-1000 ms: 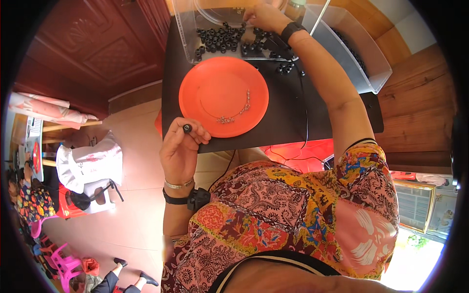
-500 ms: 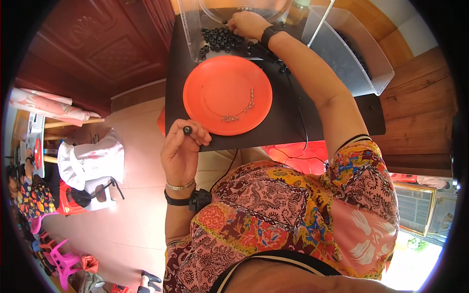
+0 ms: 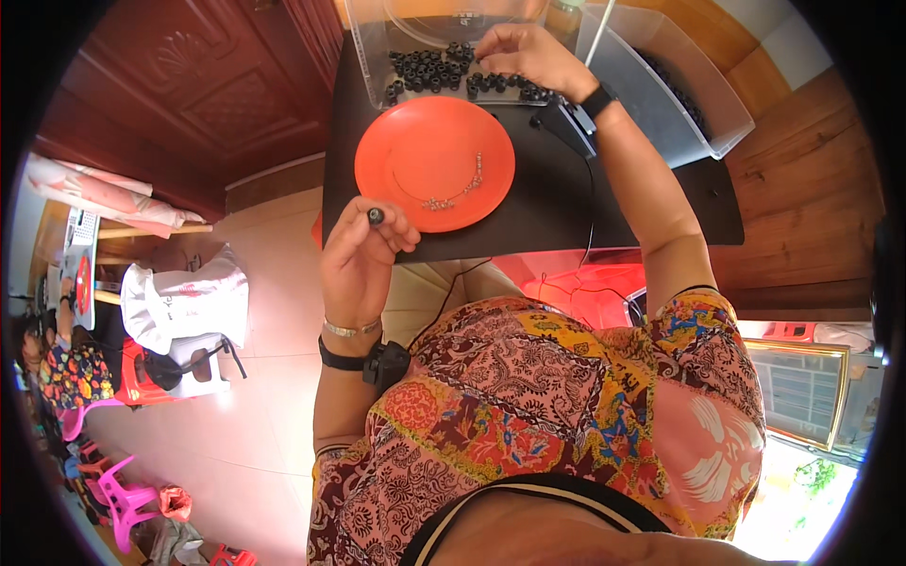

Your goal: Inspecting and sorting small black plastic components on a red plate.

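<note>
My left hand is closed around a small black cylindrical part, its round end facing up, near the front left rim of an orange-red plate. Small silvery metal pieces lie on the plate in a curved row. Over a clear plastic bin at the back of the table, my right hand has its fingertips drawn together beside a pile of small black parts. What those fingertips pinch, if anything, is too small to make out.
At the back right stands another clear bin with dark parts inside. A flat dark device with a cable sits on the black table, under my right wrist. To the far left a person sits near a white bag.
My right hand has shifted to the right over the pile, and the black parts there lie more spread out. My left hand still holds its black part, with little movement.
</note>
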A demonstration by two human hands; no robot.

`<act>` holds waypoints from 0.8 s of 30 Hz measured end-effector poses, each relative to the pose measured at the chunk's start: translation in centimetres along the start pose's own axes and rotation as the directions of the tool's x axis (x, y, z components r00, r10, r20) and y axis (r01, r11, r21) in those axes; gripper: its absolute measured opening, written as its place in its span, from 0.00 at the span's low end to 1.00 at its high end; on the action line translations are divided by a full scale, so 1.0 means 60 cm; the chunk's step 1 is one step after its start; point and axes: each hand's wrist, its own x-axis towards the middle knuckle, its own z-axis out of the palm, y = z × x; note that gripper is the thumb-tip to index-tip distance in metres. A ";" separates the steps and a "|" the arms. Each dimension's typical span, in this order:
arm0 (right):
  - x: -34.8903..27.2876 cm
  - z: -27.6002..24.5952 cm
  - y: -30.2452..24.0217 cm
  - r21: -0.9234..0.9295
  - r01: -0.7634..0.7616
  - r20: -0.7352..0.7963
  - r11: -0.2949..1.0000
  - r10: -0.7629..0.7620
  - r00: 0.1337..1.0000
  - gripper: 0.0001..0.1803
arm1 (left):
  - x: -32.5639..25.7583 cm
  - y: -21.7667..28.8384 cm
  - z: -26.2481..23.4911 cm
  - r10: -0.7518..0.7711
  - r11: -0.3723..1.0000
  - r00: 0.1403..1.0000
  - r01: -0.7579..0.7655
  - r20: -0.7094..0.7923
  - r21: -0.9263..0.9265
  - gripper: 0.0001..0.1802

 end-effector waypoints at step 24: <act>-0.187 0.110 -0.167 0.558 0.223 0.021 0.800 -0.282 0.959 0.07 | 0.030 -0.030 0.111 -0.031 0.989 0.991 0.012 0.130 0.145 0.14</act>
